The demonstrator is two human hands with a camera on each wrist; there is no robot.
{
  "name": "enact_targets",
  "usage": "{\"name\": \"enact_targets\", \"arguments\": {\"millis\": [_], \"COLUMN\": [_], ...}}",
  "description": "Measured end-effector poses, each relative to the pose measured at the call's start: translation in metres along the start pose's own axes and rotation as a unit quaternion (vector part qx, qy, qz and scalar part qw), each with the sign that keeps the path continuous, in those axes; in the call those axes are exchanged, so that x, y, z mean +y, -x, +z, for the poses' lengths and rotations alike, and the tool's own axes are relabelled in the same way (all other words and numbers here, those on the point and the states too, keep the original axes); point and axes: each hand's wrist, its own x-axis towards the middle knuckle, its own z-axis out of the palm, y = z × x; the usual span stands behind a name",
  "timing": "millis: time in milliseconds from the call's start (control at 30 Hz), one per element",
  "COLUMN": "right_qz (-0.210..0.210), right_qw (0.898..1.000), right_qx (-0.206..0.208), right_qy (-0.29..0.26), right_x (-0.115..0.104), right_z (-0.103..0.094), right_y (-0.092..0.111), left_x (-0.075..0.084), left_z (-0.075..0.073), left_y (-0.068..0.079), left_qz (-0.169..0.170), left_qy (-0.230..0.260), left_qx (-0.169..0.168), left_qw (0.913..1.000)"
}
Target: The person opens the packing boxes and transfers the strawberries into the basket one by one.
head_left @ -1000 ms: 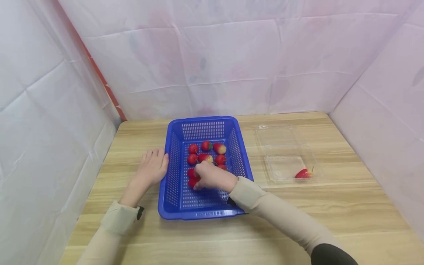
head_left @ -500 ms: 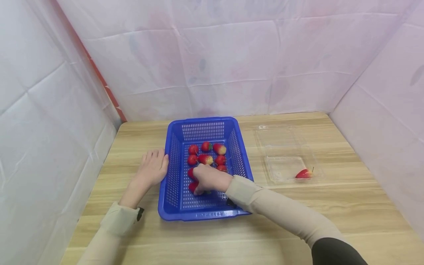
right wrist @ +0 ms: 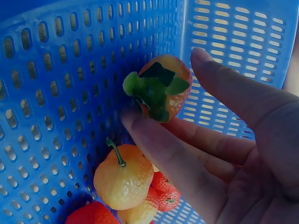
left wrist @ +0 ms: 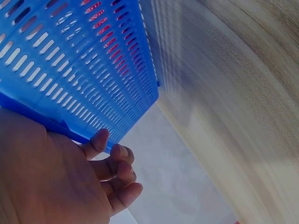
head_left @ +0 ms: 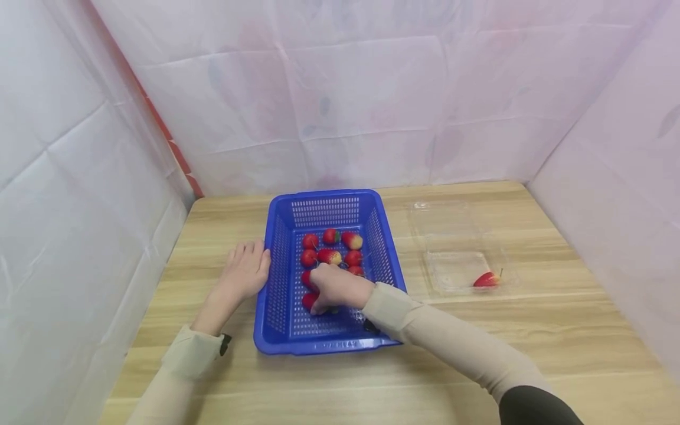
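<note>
My left hand [head_left: 247, 271] rests against the left rim of a blue plastic basket [head_left: 261, 327]; in the left wrist view its fingers are loosely bent beside the perforated wall. Inside the basket, my right hand [head_left: 340, 287] holds a leafy strawberry [right wrist: 181, 77] between thumb and fingers, low near the front left of the group. Just beyond it is another red fruit [head_left: 307, 278], partly covered by the hand. A yellowish fruit with a green stem [right wrist: 122, 179] sits beside my finger in the right wrist view. Several more fruits, among them a red-and-yellow strawberry [head_left: 329, 256], lie in rows behind.
To the right of the basket, an opened clear plastic clamshell box [head_left: 454, 268] lies on the wooden table [head_left: 552, 330]. One red-and-yellow fruit [head_left: 486, 280] is in its front part. White sheeting [head_left: 366, 106] hangs behind the table and along both sides.
Over the first half second my right hand shifted the front strawberry slightly nearer to me, apart from the fruit behind it. Since then it has stayed nearly still; the left hand kept its place.
</note>
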Motion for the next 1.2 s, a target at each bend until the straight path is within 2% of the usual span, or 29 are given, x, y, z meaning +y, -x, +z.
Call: {"name": "enact_targets", "arguments": {"millis": [233, 600, 733, 967, 1200], "right_qz": [0.011, 0.042, 0.033, 0.011, 0.007], "right_qw": [1.000, 0.997, 0.997, 0.996, 0.990], "right_qx": [0.006, 0.056, 0.069, 0.083, 0.143], "right_qy": [-0.018, 0.016, 0.007, -0.027, -0.006], "right_x": [-0.002, -0.004, -0.003, -0.011, -0.007], "right_z": [-0.002, -0.016, -0.021, -0.040, -0.066], "right_y": [0.003, 0.011, 0.013, 0.024, 0.044], "left_x": [-0.001, -0.001, -0.002, -0.002, -0.002], "left_z": [0.000, 0.001, 0.001, 0.000, 0.000], "left_y": [0.002, 0.002, 0.001, 0.000, 0.001], "left_qz": [-0.001, -0.003, -0.003, -0.006, -0.004], "left_qy": [0.004, 0.003, 0.004, 0.003, 0.005], "left_qx": [0.001, -0.002, -0.003, -0.009, -0.006], "left_qw": [1.0000, 1.0000, 1.0000, 0.9999, 1.0000]}}
